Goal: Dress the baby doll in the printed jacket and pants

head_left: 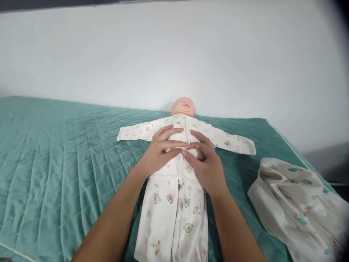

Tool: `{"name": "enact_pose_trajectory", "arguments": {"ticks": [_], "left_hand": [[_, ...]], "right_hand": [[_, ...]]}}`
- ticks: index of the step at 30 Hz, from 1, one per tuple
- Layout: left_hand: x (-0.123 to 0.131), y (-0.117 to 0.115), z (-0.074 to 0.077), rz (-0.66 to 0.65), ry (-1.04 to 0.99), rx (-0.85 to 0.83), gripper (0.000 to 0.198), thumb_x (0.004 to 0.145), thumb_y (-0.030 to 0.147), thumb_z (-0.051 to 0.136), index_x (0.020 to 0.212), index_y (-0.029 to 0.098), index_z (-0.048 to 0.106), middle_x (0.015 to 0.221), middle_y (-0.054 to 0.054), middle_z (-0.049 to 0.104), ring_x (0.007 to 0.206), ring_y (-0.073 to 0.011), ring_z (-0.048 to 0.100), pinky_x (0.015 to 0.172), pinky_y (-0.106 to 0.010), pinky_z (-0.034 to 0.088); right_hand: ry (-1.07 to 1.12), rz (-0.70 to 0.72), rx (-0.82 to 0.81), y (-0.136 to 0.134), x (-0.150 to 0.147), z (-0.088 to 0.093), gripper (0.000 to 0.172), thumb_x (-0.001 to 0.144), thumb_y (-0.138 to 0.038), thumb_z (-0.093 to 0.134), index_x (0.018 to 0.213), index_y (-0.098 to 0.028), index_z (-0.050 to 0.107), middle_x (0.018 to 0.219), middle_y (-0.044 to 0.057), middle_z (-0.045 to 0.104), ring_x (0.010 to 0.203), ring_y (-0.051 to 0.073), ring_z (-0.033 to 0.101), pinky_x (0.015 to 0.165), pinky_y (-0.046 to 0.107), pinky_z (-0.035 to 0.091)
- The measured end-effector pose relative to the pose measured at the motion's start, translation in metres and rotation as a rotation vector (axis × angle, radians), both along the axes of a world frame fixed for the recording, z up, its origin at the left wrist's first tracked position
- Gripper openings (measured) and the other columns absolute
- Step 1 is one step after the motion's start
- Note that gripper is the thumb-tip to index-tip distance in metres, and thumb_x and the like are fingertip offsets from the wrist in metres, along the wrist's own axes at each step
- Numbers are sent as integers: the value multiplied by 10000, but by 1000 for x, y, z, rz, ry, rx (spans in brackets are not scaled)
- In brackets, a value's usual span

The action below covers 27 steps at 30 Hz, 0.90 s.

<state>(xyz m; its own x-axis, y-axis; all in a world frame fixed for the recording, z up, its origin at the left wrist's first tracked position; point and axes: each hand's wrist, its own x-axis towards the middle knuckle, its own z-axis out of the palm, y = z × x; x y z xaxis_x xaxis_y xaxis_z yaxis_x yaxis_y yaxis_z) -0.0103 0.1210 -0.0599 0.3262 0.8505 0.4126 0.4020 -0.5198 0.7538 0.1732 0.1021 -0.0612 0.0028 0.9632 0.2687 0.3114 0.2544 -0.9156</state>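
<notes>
A baby doll [183, 106] lies on its back with its head toward the wall. It wears a white printed baby top [231, 142], sleeves spread out to both sides. White printed pants [163, 214] cover its legs below. My left hand [166, 147] rests on the left of the chest, thumb and forefinger pinching the top's front edge at the middle. From the right, my right hand [205, 156] pinches the same front opening, its fingertips meeting the left ones. What fastens the edge there is too small to make out.
A teal quilted cover [68, 156] lies under the doll. To the right is a crumpled white printed cloth [294, 200]. A pale wall [163, 47] rises directly behind the doll's head.
</notes>
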Motion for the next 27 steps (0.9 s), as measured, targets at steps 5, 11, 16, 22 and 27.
{"name": "enact_pose_trajectory", "arguments": {"ticks": [5, 11, 16, 22, 27], "left_hand": [[3, 0, 0, 57, 33, 38, 187, 931, 321, 659, 1095, 318, 749, 1491, -9, 560, 1511, -266, 324, 1262, -508, 275], [6, 0, -2, 60, -80, 41, 51, 917, 280, 670, 934, 256, 712, 1433, -31, 612, 1475, -252, 388, 1242, -489, 294], [6, 5, -6, 182, -495, -111, 60, 895, 272, 676, 884, 225, 642, 1214, -52, 719, 1232, -216, 612, 1129, -419, 425], [-13, 18, -11, 644, -1041, -286, 158, 825, 300, 711, 853, 214, 581, 863, 28, 618, 770, -111, 582, 784, -274, 484], [-18, 19, -7, 474, -827, -452, 243, 821, 436, 727, 887, 209, 668, 911, -15, 648, 835, -155, 598, 779, -289, 470]], "right_hand": [[11, -22, -17, -1, -3, 1, 75, 826, -324, 707, 818, -263, 663, 1487, -10, 539, 1374, 291, 468, 1099, 495, 395], [560, -108, -140, 4, 2, -3, 157, 817, -325, 668, 799, -230, 544, 1148, 37, 686, 1019, 238, 648, 846, 379, 515], [655, -384, -222, 11, 13, -6, 207, 774, -355, 681, 830, -239, 520, 762, -22, 539, 706, 169, 568, 643, 310, 498], [365, -325, -154, 15, 18, -16, 413, 805, -475, 708, 1148, -257, 631, 1092, 48, 669, 904, 218, 650, 732, 337, 542], [132, -238, -132, 18, 28, -22, 463, 750, -535, 758, 1118, -260, 708, 877, 23, 679, 761, 201, 603, 654, 320, 511]]}}
